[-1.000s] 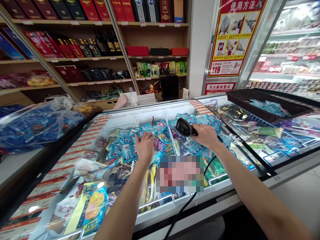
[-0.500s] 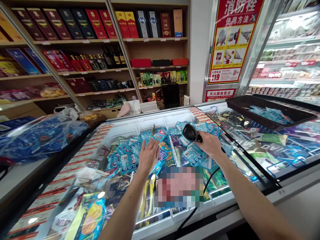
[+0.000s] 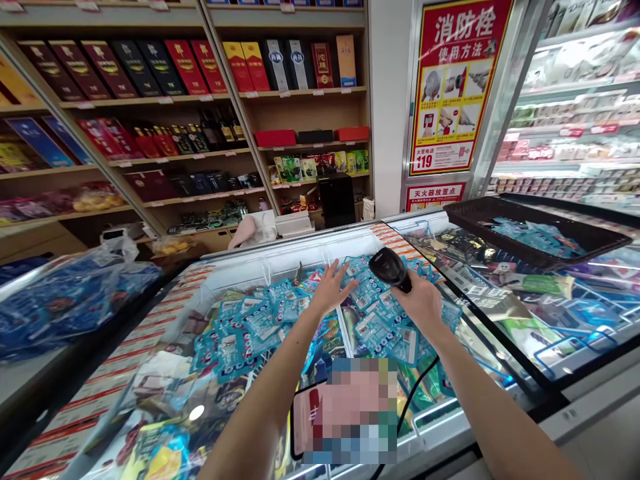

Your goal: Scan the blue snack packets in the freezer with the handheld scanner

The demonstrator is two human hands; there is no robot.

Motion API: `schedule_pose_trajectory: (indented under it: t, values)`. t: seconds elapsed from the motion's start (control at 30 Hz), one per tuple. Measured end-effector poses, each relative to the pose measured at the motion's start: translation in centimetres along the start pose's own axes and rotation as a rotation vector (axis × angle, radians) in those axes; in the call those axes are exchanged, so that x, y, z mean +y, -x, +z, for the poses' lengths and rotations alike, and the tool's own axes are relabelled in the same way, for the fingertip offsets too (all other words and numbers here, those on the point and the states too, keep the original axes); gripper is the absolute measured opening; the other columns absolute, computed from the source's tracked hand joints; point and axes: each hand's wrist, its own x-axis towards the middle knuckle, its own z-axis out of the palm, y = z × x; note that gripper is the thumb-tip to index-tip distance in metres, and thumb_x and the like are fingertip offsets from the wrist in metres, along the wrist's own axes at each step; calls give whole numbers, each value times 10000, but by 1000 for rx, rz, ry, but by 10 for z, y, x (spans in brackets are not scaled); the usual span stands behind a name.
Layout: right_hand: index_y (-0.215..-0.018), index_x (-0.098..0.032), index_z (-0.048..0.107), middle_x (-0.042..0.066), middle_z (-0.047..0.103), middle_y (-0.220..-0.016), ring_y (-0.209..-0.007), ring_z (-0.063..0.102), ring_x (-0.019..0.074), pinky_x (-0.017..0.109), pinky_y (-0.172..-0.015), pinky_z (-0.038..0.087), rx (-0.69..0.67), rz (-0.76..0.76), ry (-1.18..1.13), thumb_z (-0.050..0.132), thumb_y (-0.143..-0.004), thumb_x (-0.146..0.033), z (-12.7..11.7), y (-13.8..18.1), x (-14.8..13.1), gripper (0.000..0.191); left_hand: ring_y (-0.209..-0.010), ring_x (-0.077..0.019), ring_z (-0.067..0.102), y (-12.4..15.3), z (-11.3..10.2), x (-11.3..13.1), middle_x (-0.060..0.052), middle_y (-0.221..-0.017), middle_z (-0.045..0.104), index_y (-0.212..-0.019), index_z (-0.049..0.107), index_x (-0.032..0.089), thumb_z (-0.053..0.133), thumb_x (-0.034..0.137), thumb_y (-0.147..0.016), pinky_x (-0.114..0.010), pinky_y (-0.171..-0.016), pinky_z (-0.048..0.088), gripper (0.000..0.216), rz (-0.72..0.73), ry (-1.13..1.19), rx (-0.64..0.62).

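My right hand is wrapped round the handle of a black barcode scanner, its head pointing up and left over blue packets. My left hand is open with fingers spread, at the near edge of the right-hand pile of blue packets. Whether its fingertips touch a packet I cannot tell. Another heap of the same blue packets lies to the left on the freezer's glass top. Below my hands is a phone, partly covered by a blurred patch. The scanner's black cable runs down past it.
A dark brown tray holding more blue packets stands at the right. A clear bag of blue packets lies on the left. Price strips line the chest freezer's left side. Shelves of boxes stand behind.
My left hand has moved from the left heap rightward to the right pile, its fingers spreading. The scanner stays in my right hand. The view has tilted slightly upward.
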Motion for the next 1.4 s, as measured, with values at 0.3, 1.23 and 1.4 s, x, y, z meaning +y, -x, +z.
schedule_pose_trajectory:
  t: [0.3,1.23,1.4]
  values:
    - [-887,-224,621,50,684,-754,-696,621,211,251,-553,315,37,70,-124,532,-783,-484,1,-7,4,294,-1411,-335,129,-70,29,-4,-23,-1539,194,-1435,218,375,135,697,-842,-611,-1072,152,681,-77,-61,-160]
    - [-1060,-250,584,33,690,-885,-781,633,197,263,-615,355,-117,-218,128,543,-825,-458,-4,29,-22,316,-1309,-269,391,87,-10,-23,-91,-1395,464,-1354,436,214,398,590,-850,-426,-1072,312,630,-54,196,-62]
    - [-1071,-253,588,25,687,-924,-806,638,197,262,-623,358,-111,-302,131,593,-800,-431,-2,35,-23,324,-1293,-298,389,80,-5,-11,-92,-1371,484,-1361,424,259,476,602,-807,-484,-1065,286,653,-11,35,-49]
